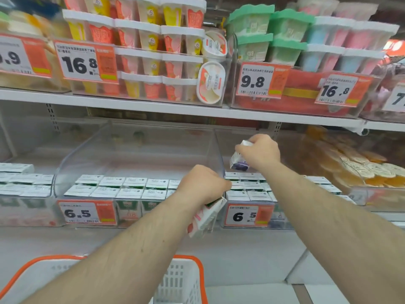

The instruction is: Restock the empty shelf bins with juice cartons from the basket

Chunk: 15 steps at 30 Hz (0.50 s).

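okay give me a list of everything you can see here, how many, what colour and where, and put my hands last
Cartons: many, white tops with green sides, rows in the clear lower bins.
Bins: several, clear, on the lower shelf.
Price tags: several, white and orange, on bin fronts on both shelves.
Cups: many, white-lidded, pink, yellow and orange, stacked upper left.
Green tubs: several, upper shelf, right of centre.
Pastel tubs: several, blue and pink, upper right.
Orange packs: a pile, lower shelf, far right.
Basket: one, white with orange rim, bottom.
Left hand: grip on a red and white carton, at the bin front.
Right hand: grip on a purple and white carton, above the right bin.
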Motion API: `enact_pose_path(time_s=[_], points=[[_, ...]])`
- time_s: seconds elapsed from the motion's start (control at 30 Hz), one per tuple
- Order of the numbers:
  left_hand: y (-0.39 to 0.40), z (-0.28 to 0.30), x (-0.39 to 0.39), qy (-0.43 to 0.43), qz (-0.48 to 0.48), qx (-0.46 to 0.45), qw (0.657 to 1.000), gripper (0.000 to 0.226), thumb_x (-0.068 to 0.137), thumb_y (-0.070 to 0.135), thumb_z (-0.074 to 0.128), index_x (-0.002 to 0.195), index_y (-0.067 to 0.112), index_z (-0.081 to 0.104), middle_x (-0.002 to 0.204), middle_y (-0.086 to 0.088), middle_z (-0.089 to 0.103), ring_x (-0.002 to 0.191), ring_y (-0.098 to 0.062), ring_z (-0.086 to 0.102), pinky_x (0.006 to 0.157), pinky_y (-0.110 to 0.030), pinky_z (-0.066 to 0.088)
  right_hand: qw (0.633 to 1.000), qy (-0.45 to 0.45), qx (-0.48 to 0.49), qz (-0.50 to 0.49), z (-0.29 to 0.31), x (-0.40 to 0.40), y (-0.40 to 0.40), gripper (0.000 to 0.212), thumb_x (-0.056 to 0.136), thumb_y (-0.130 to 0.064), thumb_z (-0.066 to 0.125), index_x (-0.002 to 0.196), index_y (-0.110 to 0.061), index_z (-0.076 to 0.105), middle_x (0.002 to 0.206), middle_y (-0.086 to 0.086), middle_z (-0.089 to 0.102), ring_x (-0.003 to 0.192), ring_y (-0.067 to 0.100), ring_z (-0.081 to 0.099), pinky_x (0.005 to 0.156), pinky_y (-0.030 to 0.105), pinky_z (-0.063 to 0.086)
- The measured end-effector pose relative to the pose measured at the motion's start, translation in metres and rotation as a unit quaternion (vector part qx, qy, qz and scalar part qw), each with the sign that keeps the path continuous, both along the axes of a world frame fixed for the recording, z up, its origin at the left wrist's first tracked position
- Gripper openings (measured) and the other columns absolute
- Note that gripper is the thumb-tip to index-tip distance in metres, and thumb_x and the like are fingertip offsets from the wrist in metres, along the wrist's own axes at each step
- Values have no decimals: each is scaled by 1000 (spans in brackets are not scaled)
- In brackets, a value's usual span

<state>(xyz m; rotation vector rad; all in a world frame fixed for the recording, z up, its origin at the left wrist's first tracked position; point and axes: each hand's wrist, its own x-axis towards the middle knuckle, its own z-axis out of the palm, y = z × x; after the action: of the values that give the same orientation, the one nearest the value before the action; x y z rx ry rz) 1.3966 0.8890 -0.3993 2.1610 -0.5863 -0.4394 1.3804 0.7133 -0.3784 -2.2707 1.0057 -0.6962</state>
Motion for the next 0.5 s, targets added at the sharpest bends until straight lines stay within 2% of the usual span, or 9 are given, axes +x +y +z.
enact_pose_path(time_s=[0.07, 0.1, 0.17, 0.2, 0.3, 0.37, 0.43, 0.5], points=[[-4, 3, 4, 20, 3, 24, 1000, 22, 78, 31, 66, 82, 9, 67, 67, -4, 58, 61, -24, 52, 60, -27, 45, 995, 92, -30, 34, -10, 18, -2, 33, 76, -39, 68, 101, -17, 68, 98, 6, 69, 88, 28, 64, 70, 29, 48], [-6, 5, 5, 29, 12, 33, 999, 26, 77, 30, 67, 84, 6, 68, 62, -3, 54, 56, -23, 48, 55, -24, 40, 990, 129, -35, 53, -13, 26, -2, 28, 74, -38, 68, 90, -15, 67, 91, 7, 68, 81, 28, 63, 65, 28, 47], [-9, 6, 7, 33, 30, 41, 998, 24, 77, 28, 67, 85, 6, 69, 58, -2, 52, 52, -23, 45, 53, -22, 36, 975, 193, -20, 103, -16, 37, -2, 27, 75, -37, 67, 67, -13, 56, 73, 6, 60, 65, 24, 54, 55, 25, 39], [-11, 5, 7, 35, 34, 40, 998, 22, 77, 26, 66, 85, 6, 68, 58, -1, 52, 51, -23, 46, 52, -21, 35, 967, 222, 1, 128, -15, 39, -3, 30, 76, -36, 67, 63, -14, 50, 69, 4, 53, 60, 21, 48, 53, 26, 36], [-13, 2, 9, 39, 39, 34, 998, 21, 76, 24, 65, 87, 6, 69, 57, -1, 54, 49, -23, 47, 50, -21, 35, 948, 242, 119, 168, -9, 37, -6, 17, 81, -30, 61, 74, -16, 55, 75, 3, 54, 60, 18, 45, 55, 28, 35], [-14, 1, 10, 39, 42, 35, 998, 22, 77, 25, 66, 89, 6, 70, 58, -1, 55, 50, -23, 49, 50, -21, 36, 939, 230, 175, 184, -7, 33, -8, 9, 81, -19, 56, 73, -14, 57, 63, 2, 56, 45, 16, 45, 49, 25, 34], [-14, 1, 11, 39, 41, 31, 998, 23, 78, 25, 66, 90, 6, 69, 58, -1, 55, 51, -22, 49, 51, -21, 36, 936, 247, 153, 198, -9, 36, -11, 13, 83, -10, 53, 70, -11, 55, 50, 3, 52, 37, 16, 42, 46, 24, 34], [-14, 0, 11, 37, 41, 30, 998, 19, 80, 24, 65, 83, 6, 66, 56, -1, 52, 50, -22, 48, 50, -21, 36, 934, 283, 95, 198, -9, 41, -9, 19, 89, -11, 53, 70, -11, 53, 59, 6, 50, 47, 18, 43, 50, 27, 35]])
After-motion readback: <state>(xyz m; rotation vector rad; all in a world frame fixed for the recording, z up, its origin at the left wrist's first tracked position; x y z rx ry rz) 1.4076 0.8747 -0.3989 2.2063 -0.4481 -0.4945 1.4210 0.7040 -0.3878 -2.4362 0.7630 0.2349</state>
